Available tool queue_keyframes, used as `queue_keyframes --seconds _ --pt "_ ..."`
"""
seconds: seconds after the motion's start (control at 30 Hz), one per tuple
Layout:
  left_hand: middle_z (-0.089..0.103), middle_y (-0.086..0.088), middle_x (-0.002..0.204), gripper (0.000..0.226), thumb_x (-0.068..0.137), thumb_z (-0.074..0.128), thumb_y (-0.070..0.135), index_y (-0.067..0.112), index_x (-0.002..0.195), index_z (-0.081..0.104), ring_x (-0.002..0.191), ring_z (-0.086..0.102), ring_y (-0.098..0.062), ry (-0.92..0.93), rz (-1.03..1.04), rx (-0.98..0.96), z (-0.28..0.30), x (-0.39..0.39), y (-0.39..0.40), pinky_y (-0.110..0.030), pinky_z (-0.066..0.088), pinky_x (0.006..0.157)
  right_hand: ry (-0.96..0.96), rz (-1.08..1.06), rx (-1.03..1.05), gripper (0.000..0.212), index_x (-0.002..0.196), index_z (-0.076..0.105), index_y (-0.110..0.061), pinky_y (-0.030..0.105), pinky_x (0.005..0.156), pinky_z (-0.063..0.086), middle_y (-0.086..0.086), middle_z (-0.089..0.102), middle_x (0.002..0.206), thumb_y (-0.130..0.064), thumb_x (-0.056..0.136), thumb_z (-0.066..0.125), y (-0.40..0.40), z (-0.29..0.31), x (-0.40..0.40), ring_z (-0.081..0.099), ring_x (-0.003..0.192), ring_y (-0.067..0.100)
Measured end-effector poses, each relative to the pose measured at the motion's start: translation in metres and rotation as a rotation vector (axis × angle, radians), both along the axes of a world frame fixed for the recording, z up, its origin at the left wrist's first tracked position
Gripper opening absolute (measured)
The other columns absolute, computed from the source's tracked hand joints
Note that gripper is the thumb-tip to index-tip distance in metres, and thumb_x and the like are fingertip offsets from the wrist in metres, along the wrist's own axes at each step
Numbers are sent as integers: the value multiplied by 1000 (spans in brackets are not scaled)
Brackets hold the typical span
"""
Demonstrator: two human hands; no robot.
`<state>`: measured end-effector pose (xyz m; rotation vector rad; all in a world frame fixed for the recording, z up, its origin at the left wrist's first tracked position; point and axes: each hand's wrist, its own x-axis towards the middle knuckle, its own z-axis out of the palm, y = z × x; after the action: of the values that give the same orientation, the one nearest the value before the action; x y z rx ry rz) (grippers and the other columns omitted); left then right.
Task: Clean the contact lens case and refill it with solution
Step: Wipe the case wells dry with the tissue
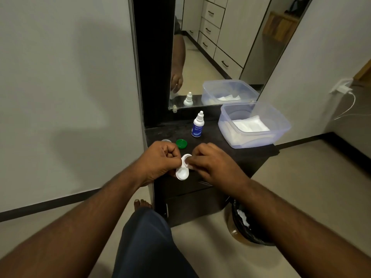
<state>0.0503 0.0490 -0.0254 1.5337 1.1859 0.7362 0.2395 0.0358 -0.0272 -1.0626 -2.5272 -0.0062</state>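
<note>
My left hand (160, 160) grips the white contact lens case (182, 173) by its side, holding it above the dark cabinet top (216, 137). Both wells of the case are uncapped. My right hand (212, 163) pinches a small white tissue piece (190, 166) and presses it into the case's far well. A green cap (181, 143) and a clear grey cap (166, 141) lie on the cabinet top just behind my hands. The solution bottle (197, 125), white with a blue label, stands upright and capped further back.
A clear plastic tub (281, 125) with white tissues sits at the cabinet's right. A mirror (210, 57) rises behind. A black waste bin (249, 223) with crumpled tissue stands on the floor at the right. My knee and bare foot are below the cabinet.
</note>
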Motion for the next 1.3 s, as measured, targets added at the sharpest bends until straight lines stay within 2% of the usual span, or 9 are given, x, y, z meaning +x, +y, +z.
queue_keyframes --seconds 0.17,0.27,0.43,0.53,0.67,0.77,0.87,1.0,1.3 --pt "58 2 47 5 77 59 -13 -9 77 62 46 58 -5 -15 26 -11 -2 1 1 -20 51 50 -261 -35 211 30 106 66 -13 35 54 44 8 60 87 -15 77 70 0 -2 5 55 71 25" --pt "61 2 48 5 78 59 -13 -11 79 63 47 60 -5 -13 28 -33 0 2 0 -17 50 48 -190 -156 156 24 98 68 -9 32 55 40 8 59 83 -13 74 70 -14 -7 -11 56 68 24" --pt "60 -4 51 4 78 57 -15 -14 78 61 45 58 -6 -45 49 -44 0 1 -1 -17 48 47 699 -559 -677 13 94 72 -11 25 75 43 0 66 89 -15 89 61 -16 -2 -35 60 83 12" --pt "62 -7 55 5 80 58 -13 -11 78 62 48 61 -8 -78 58 -63 0 1 -1 -18 50 47 1397 -550 -1103 13 94 72 -11 32 78 53 10 73 95 -11 89 59 -25 6 -34 68 88 21" --pt "62 2 50 13 80 60 -10 -1 72 62 49 62 -7 -57 43 -60 -2 1 1 -20 52 50 1873 -536 -1079 16 96 70 -14 28 69 53 1 74 90 -14 91 55 -33 4 -21 69 76 11" --pt "63 0 52 15 79 61 -10 1 70 62 51 63 -8 -66 41 -68 -3 1 2 -24 55 53 1627 -548 -854 14 99 68 -9 23 71 54 2 71 91 -10 90 57 -28 1 -14 65 82 12" --pt "61 1 51 17 79 61 -11 2 68 60 49 62 -6 -48 29 -65 -2 1 2 -23 54 52 887 -380 -308 11 92 71 -11 18 76 49 1 68 91 -6 88 62 -24 0 -10 63 85 9" --pt "58 5 48 24 78 60 -12 7 64 57 49 59 -4 -41 -7 -48 1 -3 1 -23 54 54 84 -22 164 18 96 70 -8 33 63 46 9 63 93 -13 80 61 -9 -3 -8 59 79 23" --pt "56 -4 53 16 76 60 -12 2 69 59 49 56 -7 -55 8 -8 0 -3 -1 -21 53 54 -362 135 223 41 107 66 -12 34 58 44 9 61 91 -18 69 81 13 13 8 57 74 24"
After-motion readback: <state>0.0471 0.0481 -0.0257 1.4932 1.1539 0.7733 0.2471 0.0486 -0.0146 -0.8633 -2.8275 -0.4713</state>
